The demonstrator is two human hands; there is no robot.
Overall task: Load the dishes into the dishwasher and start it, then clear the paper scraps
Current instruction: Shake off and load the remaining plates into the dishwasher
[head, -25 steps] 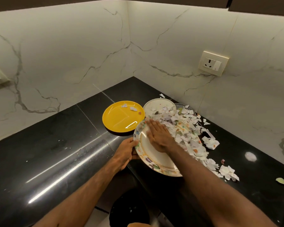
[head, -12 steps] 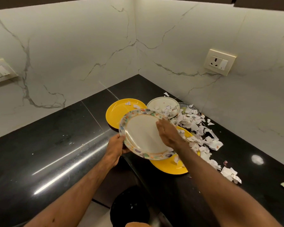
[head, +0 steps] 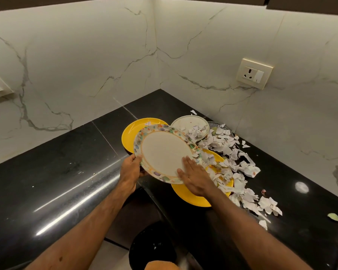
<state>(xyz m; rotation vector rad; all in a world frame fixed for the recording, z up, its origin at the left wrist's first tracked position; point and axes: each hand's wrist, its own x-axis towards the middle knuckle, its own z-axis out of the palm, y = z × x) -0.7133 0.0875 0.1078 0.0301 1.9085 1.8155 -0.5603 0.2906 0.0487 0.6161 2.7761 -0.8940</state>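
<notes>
Floral-rimmed plate is held tilted just above the black countertop near its inner edge, with a dark bin on the floor below, closer to the camera (a few pale specks lie in it). Both forearms reach in from the bottom of the view. The left hand grips the plate's left rim, thumb on the top face and fingers curled beneath. The right hand lies flat and released on the lower right of the face, fingers straight, grasping nothing. The plate looks stiff, light and glossy, so I judge its face slippery and the rim the place to take it, thumb over and fingers under, as the left hand has it. Whether it is melamine or breakable ceramic cannot be told. Just beneath the right hand a yellow plate rests on the counter, half buried under paper scraps that spread away to the right. Farther back lie a second yellow plate, partly hidden by the floral one, and a white plate holding more scraps. Beyond them, on the marble wall, sits a socket. No dishwasher is in view.
</notes>
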